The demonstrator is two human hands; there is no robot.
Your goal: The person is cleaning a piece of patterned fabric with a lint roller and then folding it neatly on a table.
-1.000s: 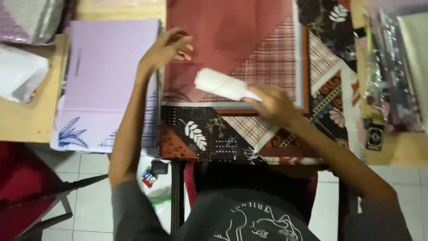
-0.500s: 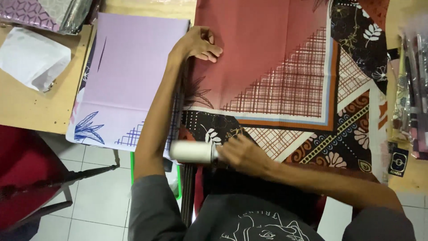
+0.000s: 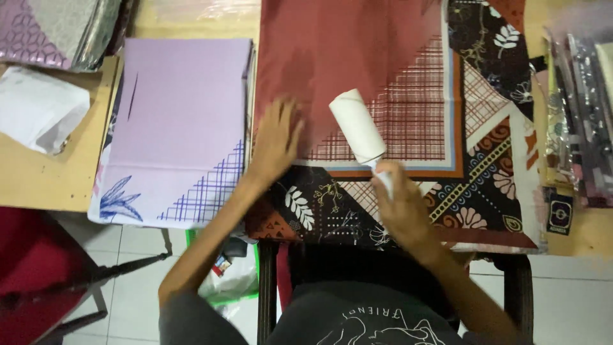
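Head view: right hand [image 3: 403,207] gripping lint roller [image 3: 357,128]

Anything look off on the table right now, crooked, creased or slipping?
Nothing is spilled or torn. The patterned cloth lies flat under the left hand and the lint roller, held by the right hand. Its front edge hangs over the table, as does the lilac cloth. The white paper at left is crumpled.

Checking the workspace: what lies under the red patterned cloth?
The red patterned cloth lies on a wooden table, bare at the left. Beneath the cloth, the surface is covered and unseen.
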